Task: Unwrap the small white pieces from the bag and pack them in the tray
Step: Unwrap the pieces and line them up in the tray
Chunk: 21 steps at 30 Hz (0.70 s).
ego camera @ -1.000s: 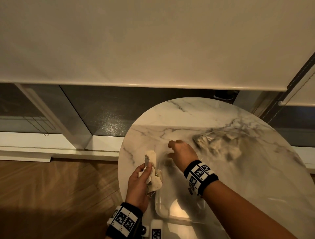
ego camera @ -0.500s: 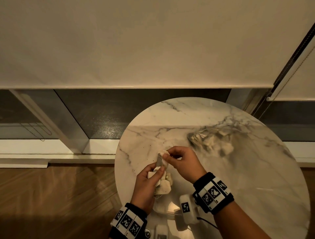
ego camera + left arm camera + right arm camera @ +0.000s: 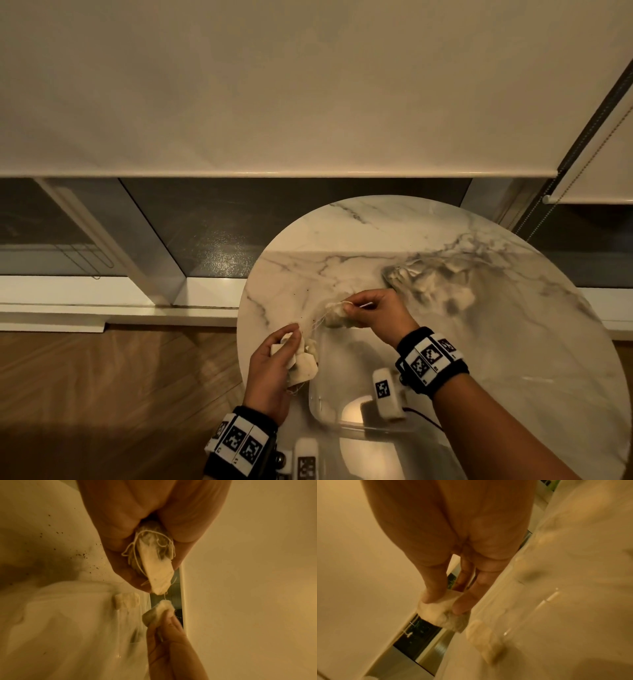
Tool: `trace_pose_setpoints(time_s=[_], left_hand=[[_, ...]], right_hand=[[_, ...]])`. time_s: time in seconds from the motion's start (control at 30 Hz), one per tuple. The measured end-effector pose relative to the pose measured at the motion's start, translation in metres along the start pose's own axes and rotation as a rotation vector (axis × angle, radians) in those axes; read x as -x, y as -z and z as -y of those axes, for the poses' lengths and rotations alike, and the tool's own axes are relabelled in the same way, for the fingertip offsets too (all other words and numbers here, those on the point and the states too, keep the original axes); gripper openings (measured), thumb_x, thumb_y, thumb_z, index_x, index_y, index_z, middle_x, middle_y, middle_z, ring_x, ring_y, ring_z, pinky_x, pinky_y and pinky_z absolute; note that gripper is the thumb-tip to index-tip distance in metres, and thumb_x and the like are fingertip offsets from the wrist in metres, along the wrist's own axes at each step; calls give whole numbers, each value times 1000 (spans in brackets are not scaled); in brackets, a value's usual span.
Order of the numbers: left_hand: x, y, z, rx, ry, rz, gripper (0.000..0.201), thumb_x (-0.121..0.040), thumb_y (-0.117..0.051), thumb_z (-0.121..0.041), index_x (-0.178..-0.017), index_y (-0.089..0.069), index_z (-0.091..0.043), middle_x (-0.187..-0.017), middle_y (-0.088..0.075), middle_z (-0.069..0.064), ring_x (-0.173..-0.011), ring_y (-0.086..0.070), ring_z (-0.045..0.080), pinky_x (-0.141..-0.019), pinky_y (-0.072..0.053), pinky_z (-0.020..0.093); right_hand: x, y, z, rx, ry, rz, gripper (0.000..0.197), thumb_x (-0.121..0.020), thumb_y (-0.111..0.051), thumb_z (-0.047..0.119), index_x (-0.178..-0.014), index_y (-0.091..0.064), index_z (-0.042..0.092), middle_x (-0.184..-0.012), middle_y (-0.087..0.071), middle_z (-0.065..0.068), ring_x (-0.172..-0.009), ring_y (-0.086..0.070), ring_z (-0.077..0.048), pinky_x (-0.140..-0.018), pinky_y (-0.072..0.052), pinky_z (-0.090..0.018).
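Observation:
My left hand (image 3: 291,339) grips a bundle of small white pieces (image 3: 303,365) tangled in thin strings, at the table's left edge. In the left wrist view the bundle (image 3: 154,562) sits between curled fingers. My right hand (image 3: 346,308) pinches one white piece (image 3: 334,313) a short way right of the bundle. Strings (image 3: 317,325) run between the two. In the right wrist view that piece (image 3: 436,611) is between thumb and fingers. A clear tray (image 3: 313,404) lies under both hands, with one piece (image 3: 126,601) in it. The clear bag (image 3: 431,284) lies further right.
Everything sits on a round marble table (image 3: 513,342) by a window with a lowered blind (image 3: 308,85). Dark crumbs (image 3: 80,554) dot the marble near the tray. Wooden floor (image 3: 102,394) lies to the left, past the table's edge.
My right hand came back from beside the bag to the bundle, pinched one piece and drew it right. My left hand dropped slightly with the bundle; strings now stretch between them.

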State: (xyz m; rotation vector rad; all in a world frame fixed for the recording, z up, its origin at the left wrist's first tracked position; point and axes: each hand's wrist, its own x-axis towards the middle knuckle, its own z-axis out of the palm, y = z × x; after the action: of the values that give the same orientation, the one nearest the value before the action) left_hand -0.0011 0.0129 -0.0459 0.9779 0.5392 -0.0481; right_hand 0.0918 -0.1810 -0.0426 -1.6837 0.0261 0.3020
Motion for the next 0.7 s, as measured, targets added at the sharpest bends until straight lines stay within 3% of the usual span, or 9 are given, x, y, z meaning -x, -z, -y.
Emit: trace_pose_setpoints(time_s=[0.13, 0.23, 0.33, 0.4, 0.5, 0.6, 0.7], left_hand=[[-1, 5, -5, -12, -34, -4, 24, -92, -66, -11, -116, -67, -10, -84, -74, 7, -73, -73, 18, -56, -55, 30], [-2, 9, -10, -8, -59, -7, 25, -93, -64, -12, -118, -65, -9, -80, -74, 5, -69, -72, 16, -55, -54, 30], [-1, 12, -13, -23, -74, -2, 22, -94, -63, -13, -116, -66, -12, -80, -75, 4, -69, -72, 15, -58, -55, 31], [0, 14, -13, -22, -73, -2, 22, -94, -63, -13, -115, -66, -13, -81, -75, 4, -70, -72, 15, -59, -56, 32], [1, 11, -15, -9, -66, -2, 22, -92, -64, -13, -115, -67, -13, -82, -76, 4, -70, -72, 15, -59, -56, 32], [3, 7, -20, 26, -63, 31, 19, -93, -63, -11, -111, -67, -12, -80, -75, 5, -68, -72, 16, -55, -57, 31], [5, 5, -28, 76, -106, 43, 24, -87, -66, -14, -111, -67, -11, -84, -72, 10, -70, -70, 21, -56, -58, 31]], right_hand=[[-21, -6, -23, 189, -116, -9, 14, -88, -70, -2, -81, -72, 9, -81, -66, -11, -70, -68, -27, -72, -62, -42], [-32, -8, -33, 172, -220, -46, 19, -87, -67, -8, -75, -69, 6, -79, -63, -13, -69, -68, -27, -78, -61, -51], [-33, -10, -30, 311, -205, 12, 16, -81, -72, -1, -75, -73, 14, -80, -70, -7, -76, -70, -24, -82, -61, -40], [-30, -11, -27, 504, -161, 85, 17, -78, -74, 8, -87, -75, 22, -86, -70, 2, -83, -67, -17, -79, -57, -28], [-27, -12, -27, 706, -105, 160, 37, -71, -86, 19, -106, -74, 24, -92, -65, 6, -86, -64, -14, -74, -49, -22], [-25, -11, -29, 809, -44, 118, 23, -75, -85, 20, -97, -78, 21, -92, -69, 2, -84, -63, -13, -73, -46, -21], [-24, -6, -31, 739, -30, 37, 2, -80, -79, 24, -79, -77, 24, -81, -74, 2, -76, -68, -15, -72, -56, -29]])
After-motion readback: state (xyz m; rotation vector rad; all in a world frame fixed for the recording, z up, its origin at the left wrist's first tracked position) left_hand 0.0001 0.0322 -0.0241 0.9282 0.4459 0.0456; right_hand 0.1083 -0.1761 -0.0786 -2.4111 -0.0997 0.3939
